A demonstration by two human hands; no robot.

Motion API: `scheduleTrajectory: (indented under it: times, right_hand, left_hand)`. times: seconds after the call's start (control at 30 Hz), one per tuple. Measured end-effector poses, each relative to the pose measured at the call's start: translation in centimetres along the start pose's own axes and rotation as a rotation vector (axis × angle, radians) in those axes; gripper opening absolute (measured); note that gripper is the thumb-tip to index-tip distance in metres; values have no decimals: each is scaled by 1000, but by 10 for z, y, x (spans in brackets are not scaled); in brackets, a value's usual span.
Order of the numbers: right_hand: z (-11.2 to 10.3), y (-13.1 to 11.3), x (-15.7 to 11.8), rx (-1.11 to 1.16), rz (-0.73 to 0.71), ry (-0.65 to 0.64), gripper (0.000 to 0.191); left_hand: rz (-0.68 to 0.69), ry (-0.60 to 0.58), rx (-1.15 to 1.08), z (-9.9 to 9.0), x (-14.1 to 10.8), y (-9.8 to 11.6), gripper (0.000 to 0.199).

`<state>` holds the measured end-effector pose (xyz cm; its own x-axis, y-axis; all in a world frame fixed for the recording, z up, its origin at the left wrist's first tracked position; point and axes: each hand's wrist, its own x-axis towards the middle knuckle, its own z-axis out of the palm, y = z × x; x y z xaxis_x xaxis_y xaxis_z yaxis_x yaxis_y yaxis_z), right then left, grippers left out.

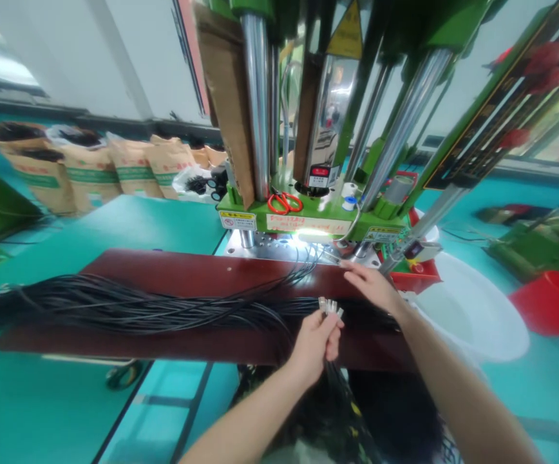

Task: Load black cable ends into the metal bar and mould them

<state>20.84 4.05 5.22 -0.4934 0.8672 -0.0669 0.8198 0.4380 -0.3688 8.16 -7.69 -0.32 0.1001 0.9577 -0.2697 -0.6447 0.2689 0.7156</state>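
Note:
My left hand (314,341) is closed around a bunch of black cables. Several silvery connector ends (330,305) stick up above its fingers, and the cables hang down toward my lap. Beyond it, my right hand (370,285) reaches to the lit metal bed of a green press (260,218). Its thumb and forefinger are together at a thin, light-coloured piece too blurred to name. Several black cables run from the bed, just left of those fingertips, to a long bundle of black cables (129,306) on the dark red board (183,263).
Red-handled scissors (284,203) lie on the press's lower plate near a small white-and-blue spool (350,203). Right of the press are a red bin (417,278) and a large white round tub (477,309). Paper sacks (91,180) line the back left.

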Motion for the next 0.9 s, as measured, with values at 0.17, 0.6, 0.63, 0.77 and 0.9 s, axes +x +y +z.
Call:
scheduleTrajectory:
  times: [0.17, 0.6, 0.63, 0.77, 0.9]
  right_hand:
    - [13, 36, 33, -234, 181, 49, 38]
    - [9, 16, -41, 386, 292, -184, 12]
    - [15, 13, -54, 579, 310, -154, 14]
    - [47, 2, -87, 1236, 383, 75, 31]
    - [69, -3, -92, 1404, 364, 207, 41]
  left_hand:
    - [29, 20, 38, -11, 4, 1, 34]
    - [3, 13, 165, -8, 8, -3, 33]
    - [-19, 18, 178, -6, 8, -3, 34]
    - [-97, -18, 257, 6, 11, -7, 34]
    - [-123, -67, 334, 17, 13, -10, 30]
